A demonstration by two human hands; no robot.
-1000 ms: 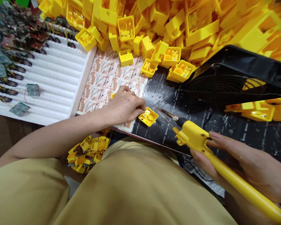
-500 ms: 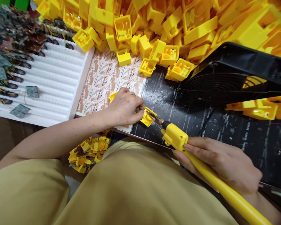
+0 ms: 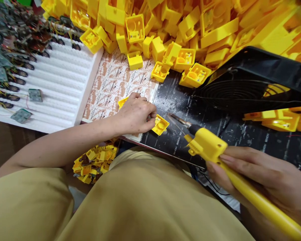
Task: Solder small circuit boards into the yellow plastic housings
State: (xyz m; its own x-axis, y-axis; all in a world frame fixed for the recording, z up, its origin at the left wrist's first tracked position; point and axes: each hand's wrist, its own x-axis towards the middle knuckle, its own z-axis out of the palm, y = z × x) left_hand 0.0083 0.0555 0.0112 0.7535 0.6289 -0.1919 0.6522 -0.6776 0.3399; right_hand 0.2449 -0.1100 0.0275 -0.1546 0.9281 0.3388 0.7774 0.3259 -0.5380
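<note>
My left hand (image 3: 135, 115) rests on the patterned sheet (image 3: 110, 87) and pinches a small yellow plastic housing (image 3: 161, 124) at its left side, holding it down on the black mat (image 3: 180, 110). My right hand (image 3: 261, 180) is wrapped round the yellow handle of a soldering iron (image 3: 215, 150). The iron's metal tip (image 3: 177, 118) points left and hovers a short way to the right of the housing, apart from it. A second yellow piece (image 3: 122, 101) peeks out from under my left hand.
A big heap of yellow housings (image 3: 180, 30) fills the back. A black fan (image 3: 243, 90) lies at the right. A white ribbed foam tray (image 3: 55, 83) with circuit boards (image 3: 21, 115) sits at the left. Yellow scraps (image 3: 92, 164) lie below the table edge by my lap.
Half a second ago the iron's tip touched the housing; my right hand has since drawn it back to the right. My left hand has stayed on the housing.
</note>
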